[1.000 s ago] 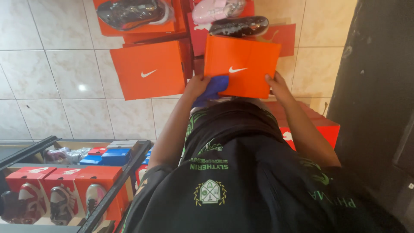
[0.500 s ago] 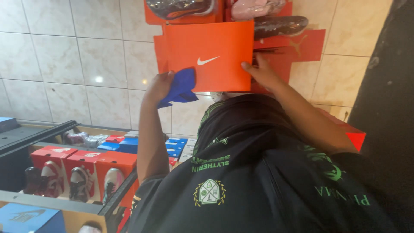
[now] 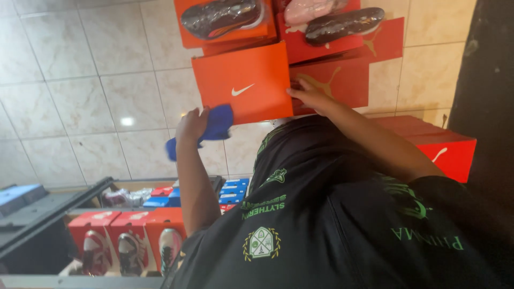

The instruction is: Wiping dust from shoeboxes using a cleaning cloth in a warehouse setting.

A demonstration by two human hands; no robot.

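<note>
I see my left hand (image 3: 191,124) just left of the frame's centre, fingers curled tight around a blue cloth (image 3: 206,130) that trails down and to the left from the fist. The cloth's upper end sits just beside the lower left corner of an orange shoebox (image 3: 243,83), which fills the upper middle of the frame; I think cloth and box are barely touching there, though the overlap makes it hard to be sure. My right hand (image 3: 309,96) is right of centre, fingers stretched out and laid against the box's right edge, steadying it rather than wrapping it. Behind that hand is a red box (image 3: 342,80), and above it, at the top edge, dark shoes (image 3: 342,24) rest on open red and orange boxes. Another red box (image 3: 444,152) sits at the right, past my forearm. In the lower left, a shelf (image 3: 48,214) carries red boxes with shoes (image 3: 128,246) standing in front of them, over pale floor tiles (image 3: 96,75).
</note>
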